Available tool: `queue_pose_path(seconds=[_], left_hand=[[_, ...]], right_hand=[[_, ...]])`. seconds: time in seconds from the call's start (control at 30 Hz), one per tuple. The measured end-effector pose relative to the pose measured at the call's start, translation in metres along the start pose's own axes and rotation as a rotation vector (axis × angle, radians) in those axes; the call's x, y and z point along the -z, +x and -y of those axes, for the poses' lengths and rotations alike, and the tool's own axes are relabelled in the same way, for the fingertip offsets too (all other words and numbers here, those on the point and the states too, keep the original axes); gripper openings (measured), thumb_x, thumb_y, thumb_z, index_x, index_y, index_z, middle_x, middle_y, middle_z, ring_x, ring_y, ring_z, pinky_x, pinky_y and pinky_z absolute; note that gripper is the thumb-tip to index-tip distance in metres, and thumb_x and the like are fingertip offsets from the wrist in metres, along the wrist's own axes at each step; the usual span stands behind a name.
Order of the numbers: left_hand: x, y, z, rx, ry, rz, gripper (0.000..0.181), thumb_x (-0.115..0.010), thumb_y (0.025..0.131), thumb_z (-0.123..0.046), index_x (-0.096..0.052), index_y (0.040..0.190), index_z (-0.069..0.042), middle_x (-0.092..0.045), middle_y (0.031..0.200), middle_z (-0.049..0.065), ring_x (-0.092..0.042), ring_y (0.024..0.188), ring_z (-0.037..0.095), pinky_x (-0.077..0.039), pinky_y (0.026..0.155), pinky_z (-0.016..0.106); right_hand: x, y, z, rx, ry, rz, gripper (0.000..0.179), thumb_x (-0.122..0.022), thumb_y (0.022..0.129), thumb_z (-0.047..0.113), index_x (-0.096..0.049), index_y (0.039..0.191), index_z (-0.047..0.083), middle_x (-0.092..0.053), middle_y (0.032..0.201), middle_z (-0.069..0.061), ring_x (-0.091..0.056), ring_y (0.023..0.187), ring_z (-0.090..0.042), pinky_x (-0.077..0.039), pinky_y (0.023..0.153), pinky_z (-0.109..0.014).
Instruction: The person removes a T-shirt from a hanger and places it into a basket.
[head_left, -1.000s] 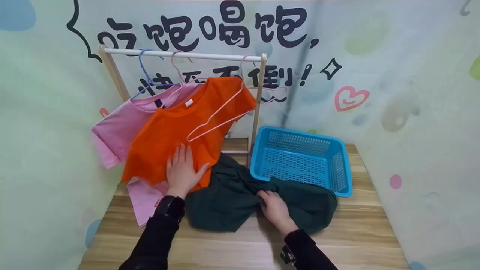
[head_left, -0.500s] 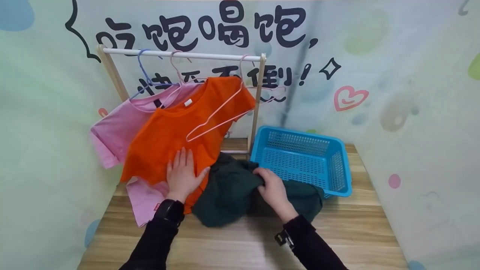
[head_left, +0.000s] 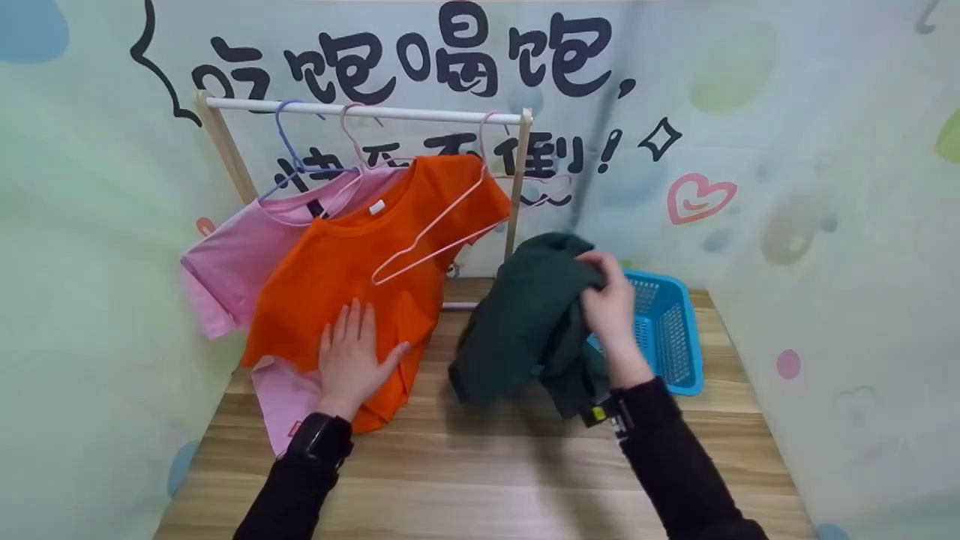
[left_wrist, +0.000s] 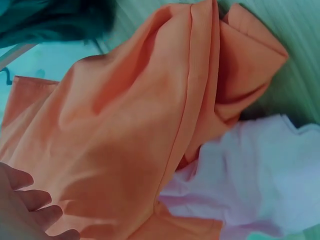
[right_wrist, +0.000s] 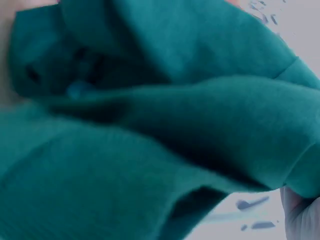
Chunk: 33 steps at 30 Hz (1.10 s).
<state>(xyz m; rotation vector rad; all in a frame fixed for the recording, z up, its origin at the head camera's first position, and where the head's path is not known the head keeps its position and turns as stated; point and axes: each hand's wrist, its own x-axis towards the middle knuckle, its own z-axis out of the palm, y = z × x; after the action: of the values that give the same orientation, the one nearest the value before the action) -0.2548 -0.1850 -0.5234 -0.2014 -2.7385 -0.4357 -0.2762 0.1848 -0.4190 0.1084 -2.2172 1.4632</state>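
Note:
My right hand pinches a bunched dark green garment, which hangs in front of the blue basket and covers its left part. Green folds fill most of the right wrist view. My left hand lies flat, fingers spread, on the lower front of an orange T-shirt. This shirt drapes from a pink hanger, one arm of which sticks out over its front. In the left wrist view, fingers rest on the orange cloth. A pink T-shirt hangs behind it.
A small clothes rack with a white bar and wooden posts stands at the back left. A blue hanger carries the pink shirt, whose hem reaches the wooden table. Printed walls enclose the table on the back and sides.
My right hand has lifted the green garment off the table, up and rightwards to the front of the basket. My left hand has shifted slightly left and down, still on the orange shirt.

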Motion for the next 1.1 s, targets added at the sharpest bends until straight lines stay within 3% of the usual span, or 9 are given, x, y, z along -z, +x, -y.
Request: queue_pose_path(seconds=[0.13, 0.3, 0.4, 0.67, 0.8, 0.9, 1.1], left_hand=[[0.014, -0.005, 0.004, -0.019, -0.012, -0.049, 0.092, -0.053, 0.092, -0.065, -0.032, 0.151, 0.002, -0.027, 0.158, 0.024, -0.021, 0.146, 0.040, -0.013, 0.115, 0.059], [0.034, -0.005, 0.010, -0.034, -0.025, -0.131, 0.090, -0.055, 0.092, -0.061, -0.031, 0.152, 0.002, -0.027, 0.158, 0.023, -0.021, 0.146, 0.039, -0.015, 0.116, 0.058], [0.047, -0.002, 0.015, -0.044, -0.031, -0.186, 0.089, -0.055, 0.092, -0.059, -0.031, 0.151, 0.003, -0.027, 0.158, 0.022, -0.022, 0.146, 0.039, -0.016, 0.116, 0.057], [0.080, 0.008, 0.032, -0.053, -0.059, -0.342, 0.081, -0.060, 0.092, -0.048, -0.034, 0.151, 0.002, -0.027, 0.159, 0.020, -0.024, 0.145, 0.038, -0.017, 0.116, 0.055], [0.094, 0.015, 0.039, -0.014, -0.039, -0.349, 0.081, -0.060, 0.093, -0.048, -0.032, 0.153, -0.001, -0.024, 0.160, 0.017, -0.022, 0.146, 0.036, -0.015, 0.117, 0.055], [0.102, 0.020, 0.043, 0.022, -0.028, -0.344, 0.081, -0.059, 0.093, -0.048, -0.030, 0.153, -0.002, -0.024, 0.161, 0.017, -0.021, 0.147, 0.036, -0.014, 0.117, 0.054], [0.110, 0.028, 0.045, 0.088, -0.027, -0.314, 0.082, -0.057, 0.094, -0.050, -0.028, 0.155, -0.003, -0.025, 0.160, 0.018, -0.021, 0.147, 0.036, -0.013, 0.117, 0.056]], right_hand=[[0.029, 0.015, 0.010, -0.088, 0.109, -0.061, 0.029, -0.048, 0.096, -0.002, -0.061, 0.121, 0.009, -0.058, 0.124, -0.007, -0.050, 0.115, -0.022, -0.040, 0.101, -0.039], [0.056, 0.033, 0.018, -0.035, 0.318, -0.160, 0.024, -0.050, 0.098, -0.003, -0.061, 0.117, 0.006, -0.055, 0.122, -0.009, -0.047, 0.115, -0.023, -0.041, 0.098, -0.035], [0.069, 0.043, 0.023, 0.008, 0.364, -0.218, 0.021, -0.052, 0.097, -0.004, -0.062, 0.113, 0.004, -0.056, 0.118, -0.010, -0.047, 0.114, -0.024, -0.042, 0.096, -0.034], [0.098, 0.057, 0.018, -0.014, 0.448, -0.394, 0.021, -0.057, 0.094, -0.007, -0.065, 0.107, 0.006, -0.058, 0.117, -0.008, -0.048, 0.117, -0.022, -0.042, 0.097, -0.028], [0.108, 0.060, 0.005, -0.032, 0.393, -0.429, 0.024, -0.055, 0.092, -0.010, -0.065, 0.106, 0.008, -0.058, 0.116, -0.006, -0.049, 0.117, -0.020, -0.041, 0.096, -0.026], [0.111, 0.060, -0.013, -0.067, 0.287, -0.417, 0.028, -0.051, 0.093, -0.010, -0.064, 0.108, 0.010, -0.057, 0.116, -0.004, -0.049, 0.117, -0.016, -0.038, 0.098, -0.023], [0.112, 0.054, -0.061, -0.211, 0.124, -0.366, 0.038, -0.043, 0.093, -0.009, -0.060, 0.116, 0.015, -0.054, 0.124, -0.001, -0.046, 0.120, -0.011, -0.034, 0.101, -0.022]])
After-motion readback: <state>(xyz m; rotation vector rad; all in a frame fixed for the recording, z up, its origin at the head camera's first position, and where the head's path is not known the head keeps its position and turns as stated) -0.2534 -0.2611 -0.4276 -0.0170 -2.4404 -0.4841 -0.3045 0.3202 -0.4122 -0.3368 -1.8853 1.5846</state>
